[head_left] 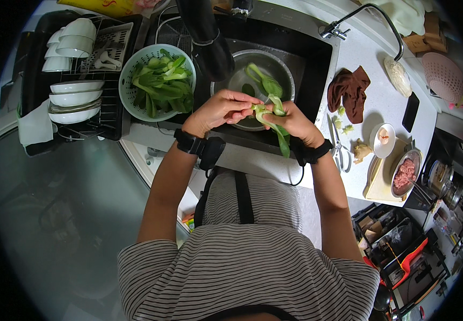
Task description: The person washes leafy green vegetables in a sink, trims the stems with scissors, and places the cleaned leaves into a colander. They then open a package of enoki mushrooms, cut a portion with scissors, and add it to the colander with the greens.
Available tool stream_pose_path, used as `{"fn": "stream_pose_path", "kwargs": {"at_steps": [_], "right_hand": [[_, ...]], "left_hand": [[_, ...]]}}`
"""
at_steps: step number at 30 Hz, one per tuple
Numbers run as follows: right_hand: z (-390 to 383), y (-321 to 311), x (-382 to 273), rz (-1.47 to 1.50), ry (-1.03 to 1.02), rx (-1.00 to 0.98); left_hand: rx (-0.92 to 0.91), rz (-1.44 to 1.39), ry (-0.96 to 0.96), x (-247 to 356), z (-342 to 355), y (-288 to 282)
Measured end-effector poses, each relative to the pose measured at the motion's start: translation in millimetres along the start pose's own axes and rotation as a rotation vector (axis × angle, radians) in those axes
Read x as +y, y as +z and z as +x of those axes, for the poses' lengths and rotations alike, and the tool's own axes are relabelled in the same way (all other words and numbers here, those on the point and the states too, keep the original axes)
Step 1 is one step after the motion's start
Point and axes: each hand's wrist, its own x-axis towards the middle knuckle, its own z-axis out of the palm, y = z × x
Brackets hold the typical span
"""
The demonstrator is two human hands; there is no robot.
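Observation:
Over the front of a metal basin [291, 81] in the sink, both my hands are on a small bok choy [283, 140]. My right hand [295, 125] is wrapped round its stalks, and the leaves hang down below the fingers. My left hand [223, 109] pinches at the pale stem end. A second bok choy [265, 81] and a loose dark leaf [248, 90] lie in the basin. Left of it, a pale green colander [126, 85] holds a heap of bok choy leaves [162, 83].
A black faucet [210, 51] reaches over the sink. White bowls [76, 40] stand in the rack at left. On the right counter lie a brown cloth [349, 93], scissors [339, 152], ginger [361, 151], a small white bowl [377, 151] and a pan of minced meat [405, 174].

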Motion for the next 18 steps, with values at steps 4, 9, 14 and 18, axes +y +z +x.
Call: {"fn": "stream_pose_path", "kwargs": {"at_steps": [4, 9, 14, 18], "right_hand": [[5, -1, 2, -0.076, 0.086, 0.099], [14, 18, -4, -0.517, 0.165, 0.347], [7, 31, -18, -0.723, 0.085, 0.347], [4, 32, -20, -0.784, 0.001, 0.336]], "left_hand": [[0.13, 0.265, 0.141, -8, 4, 5], [0.477, 1.293, 0.671, -21, 10, 21], [0.496, 1.499, 0.565, -19, 7, 25], [0.493, 1.54, 0.595, -22, 8, 27]]}}
